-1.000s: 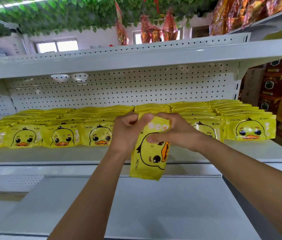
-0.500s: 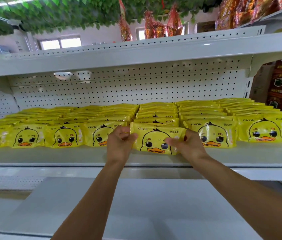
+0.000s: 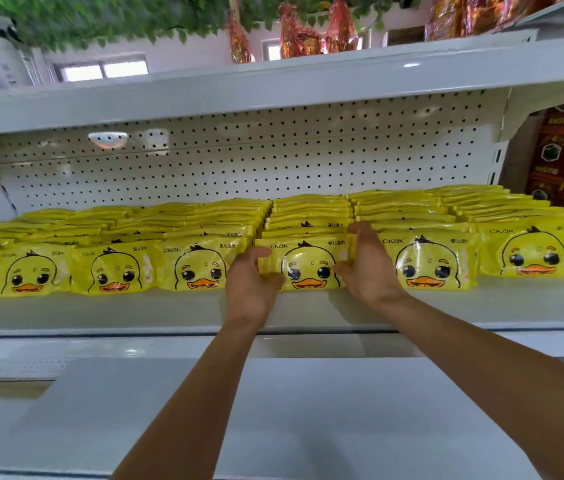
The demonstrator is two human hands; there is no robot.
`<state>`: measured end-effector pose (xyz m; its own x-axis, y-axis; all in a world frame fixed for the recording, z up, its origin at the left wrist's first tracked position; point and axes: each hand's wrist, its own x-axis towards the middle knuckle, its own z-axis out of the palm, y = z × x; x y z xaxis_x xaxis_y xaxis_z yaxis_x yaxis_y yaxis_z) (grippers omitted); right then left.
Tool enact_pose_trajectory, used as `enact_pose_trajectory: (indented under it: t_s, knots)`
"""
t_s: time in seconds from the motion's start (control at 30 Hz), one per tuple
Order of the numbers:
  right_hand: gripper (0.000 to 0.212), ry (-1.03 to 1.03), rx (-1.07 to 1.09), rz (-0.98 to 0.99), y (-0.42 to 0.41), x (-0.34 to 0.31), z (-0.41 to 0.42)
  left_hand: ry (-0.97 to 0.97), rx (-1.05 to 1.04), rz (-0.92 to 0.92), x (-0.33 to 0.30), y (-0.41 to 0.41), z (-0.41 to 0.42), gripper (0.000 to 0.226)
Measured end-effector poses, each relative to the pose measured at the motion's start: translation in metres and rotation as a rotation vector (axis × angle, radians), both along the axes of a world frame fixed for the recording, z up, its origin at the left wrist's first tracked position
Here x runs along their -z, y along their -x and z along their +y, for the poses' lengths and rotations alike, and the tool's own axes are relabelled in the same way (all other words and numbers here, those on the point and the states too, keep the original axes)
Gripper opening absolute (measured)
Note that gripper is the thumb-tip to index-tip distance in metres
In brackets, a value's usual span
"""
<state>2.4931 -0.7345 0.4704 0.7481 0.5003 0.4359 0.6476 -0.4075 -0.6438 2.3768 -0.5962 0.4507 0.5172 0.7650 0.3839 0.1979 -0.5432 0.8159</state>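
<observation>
Pack (image 3: 308, 268) lowered onto shelf (image 3: 169, 313), yellow, duck face

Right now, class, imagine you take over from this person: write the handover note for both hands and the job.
Left hand: grips the left end of the duck pack.
Right hand: holds its right end.
Pack: upright on the shelf, front row, between neighbouring packs.
Done: pack set in line.
Left: release, probably check it stands flush.
</observation>
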Motion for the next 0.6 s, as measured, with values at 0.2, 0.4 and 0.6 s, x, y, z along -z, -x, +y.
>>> enact_pose_trajectory:
  t_s: [0.2, 0.4, 0.6]
  knots:
    - [0.074, 0.218, 0.006, -0.093, 0.004, 0.000, 0.000, -0.114, -0.026, 0.089, 0.001, 0.000, -0.002, 0.050]
    - [0.055, 0.362, 0.071, -0.377, 0.015, -0.008, -0.020, -0.208, -0.089, 0.214, -0.002, 0.004, -0.006, 0.049]
    - [0.036, 0.320, 0.030, -0.436, 0.035, 0.001, -0.087, -0.371, -0.047, 0.089, 0.002, 0.029, -0.060, 0.033]
